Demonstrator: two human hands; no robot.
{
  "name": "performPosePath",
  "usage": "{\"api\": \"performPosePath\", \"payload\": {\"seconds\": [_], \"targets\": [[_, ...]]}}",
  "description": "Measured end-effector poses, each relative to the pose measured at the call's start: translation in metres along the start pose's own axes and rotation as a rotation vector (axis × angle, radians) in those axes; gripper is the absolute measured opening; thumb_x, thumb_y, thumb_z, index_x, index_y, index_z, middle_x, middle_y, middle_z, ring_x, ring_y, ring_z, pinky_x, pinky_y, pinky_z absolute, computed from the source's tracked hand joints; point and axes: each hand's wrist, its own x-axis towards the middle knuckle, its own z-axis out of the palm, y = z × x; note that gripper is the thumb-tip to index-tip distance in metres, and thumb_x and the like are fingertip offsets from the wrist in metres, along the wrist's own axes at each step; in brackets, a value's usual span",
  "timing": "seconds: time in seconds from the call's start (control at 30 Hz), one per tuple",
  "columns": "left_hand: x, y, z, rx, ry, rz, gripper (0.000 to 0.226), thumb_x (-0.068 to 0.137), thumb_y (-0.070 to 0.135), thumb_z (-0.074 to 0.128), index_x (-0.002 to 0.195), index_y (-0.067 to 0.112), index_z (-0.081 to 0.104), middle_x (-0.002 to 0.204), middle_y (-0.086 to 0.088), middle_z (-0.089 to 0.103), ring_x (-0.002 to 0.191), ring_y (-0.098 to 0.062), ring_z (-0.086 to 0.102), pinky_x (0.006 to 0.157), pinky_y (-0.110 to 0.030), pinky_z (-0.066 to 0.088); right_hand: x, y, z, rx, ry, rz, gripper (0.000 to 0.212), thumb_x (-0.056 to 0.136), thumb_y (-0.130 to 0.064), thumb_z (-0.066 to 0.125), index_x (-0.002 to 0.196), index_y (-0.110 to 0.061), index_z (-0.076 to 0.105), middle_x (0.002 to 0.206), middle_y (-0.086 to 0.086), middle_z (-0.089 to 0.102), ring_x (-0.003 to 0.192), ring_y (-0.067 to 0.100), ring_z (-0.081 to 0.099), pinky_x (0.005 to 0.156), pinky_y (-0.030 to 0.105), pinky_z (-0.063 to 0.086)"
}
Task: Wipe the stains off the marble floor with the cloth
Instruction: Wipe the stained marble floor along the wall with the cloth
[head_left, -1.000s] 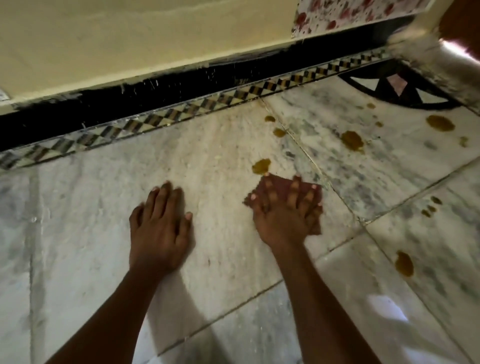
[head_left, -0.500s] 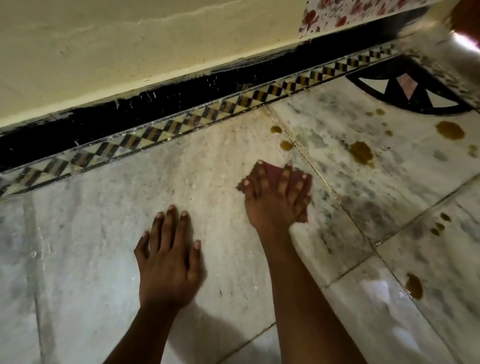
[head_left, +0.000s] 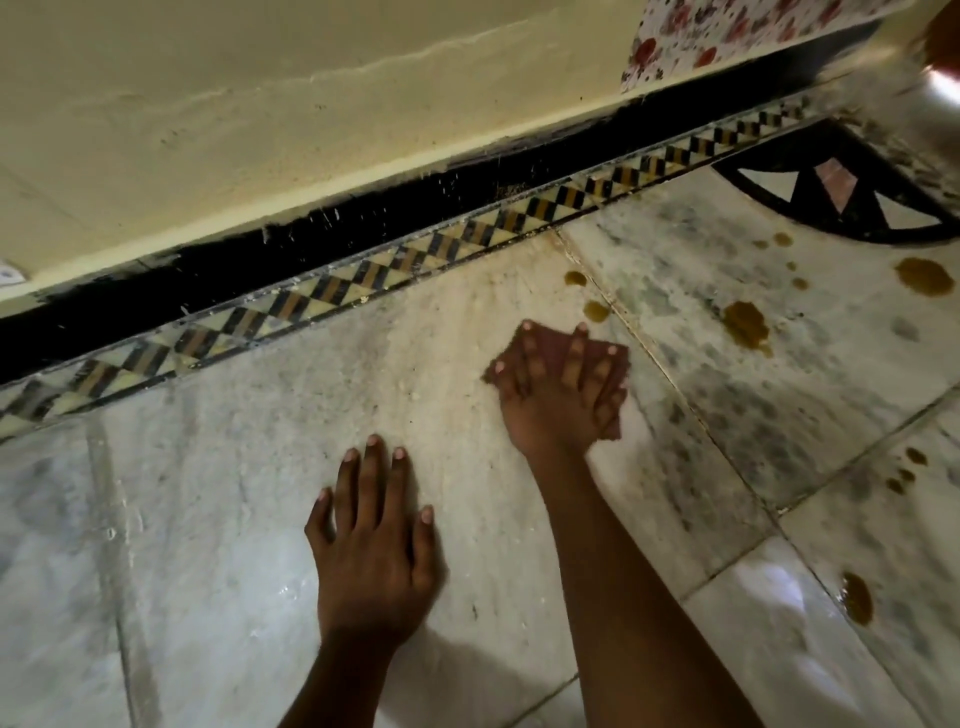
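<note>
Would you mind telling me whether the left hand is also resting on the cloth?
No, the left hand lies flat on the bare marble floor, apart from the cloth pressed under the right hand.

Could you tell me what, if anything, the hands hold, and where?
Nothing is gripped: the right hand presses flat on the cloth; the left hand rests on the floor.

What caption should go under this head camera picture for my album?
Right hand presses a cloth on the marble floor near brown stains; left hand rests flat.
</note>
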Motion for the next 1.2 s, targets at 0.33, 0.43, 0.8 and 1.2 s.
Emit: {"api": "performPosePath", "payload": {"seconds": [0.33,0.43,0.8,1.2], "targets": [[-0.001,-0.002,0.001,-0.059,0.009,0.002,0.069,0.107,0.048,0.035,0.17,0.019,0.029,0.181,-0.005,0.017,0.168,-0.026,0.012,0.13,-0.057,0.021,-0.048,0.04,-0.01,0.007,0.104,0.064,0.068,0.096,-0.083,0.029,0.16,-0.064,0.021,0.18,0.004,0.007,0.164,0.044,-0.003,0.125,0.072,0.007],[-0.003,-0.005,-0.001,-0.056,0.023,0.002,0.069,0.106,0.046,0.039,0.169,0.018,0.03,0.18,-0.007,0.017,0.168,-0.027,0.014,0.129,-0.058,0.022,-0.025,-0.024,0.0,0.01,-0.034,0.085,0.067,0.099,-0.081,0.02,0.162,-0.061,0.008,0.18,0.005,-0.009,0.162,0.047,-0.016,0.125,0.072,-0.006],[-0.003,-0.001,0.0,-0.101,0.027,-0.016,0.07,0.106,0.045,0.044,0.17,0.02,0.028,0.18,-0.005,0.018,0.168,-0.025,0.013,0.131,-0.057,0.022,-0.052,0.021,-0.003,-0.06,0.062,-0.002,0.078,0.088,-0.088,0.027,0.161,-0.06,0.023,0.18,0.006,0.009,0.163,0.047,0.001,0.122,0.079,0.012],[0.0,0.001,0.001,-0.072,0.011,-0.088,0.083,0.104,0.049,0.043,0.171,0.008,0.018,0.18,-0.009,0.019,0.167,-0.025,0.019,0.133,-0.051,0.02,-0.041,-0.018,0.003,-0.047,-0.004,-0.169,0.066,0.094,-0.086,0.014,0.157,-0.07,0.005,0.181,-0.007,-0.005,0.164,0.04,-0.012,0.127,0.07,0.0]]}}
